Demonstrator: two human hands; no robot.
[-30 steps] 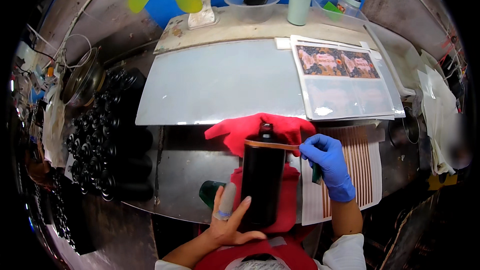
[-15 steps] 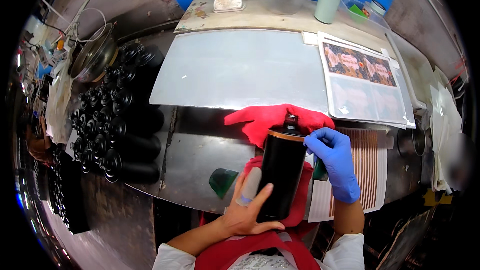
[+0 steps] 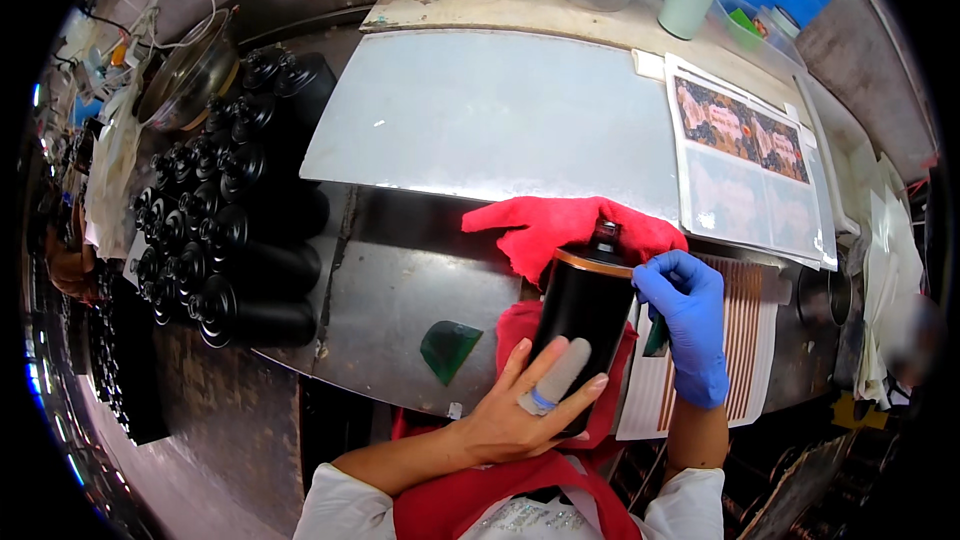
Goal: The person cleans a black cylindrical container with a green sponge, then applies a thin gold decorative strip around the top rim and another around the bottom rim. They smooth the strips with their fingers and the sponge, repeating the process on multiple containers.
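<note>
A black glass bottle (image 3: 580, 305) leans with its neck away from me, its lower part against a red cloth. Round its shoulder runs a thin copper-coloured strip (image 3: 590, 262). My left hand (image 3: 540, 400), bare with a grey cover on one finger, holds the bottle's lower body with spread fingers. At the shoulder's right side my blue-gloved right hand (image 3: 685, 315) pinches the strip's end between thumb and forefinger. A dark green scraper (image 3: 655, 336) shows under that hand, partly hidden by its fingers.
A red cloth (image 3: 570, 225) lies behind the bottle. Another green scraper (image 3: 449, 348) rests on the metal table. Several black bottles (image 3: 240, 230) lie stacked at left. Beside my right hand is a sheet of copper strips (image 3: 742, 340); a grey board (image 3: 490, 120) and printed sheets (image 3: 745, 140) lie beyond.
The bottle has shifted slightly to the right in view, and my right hand with it. My left hand has slid across onto the bottle's front, its fingers now over the body.
</note>
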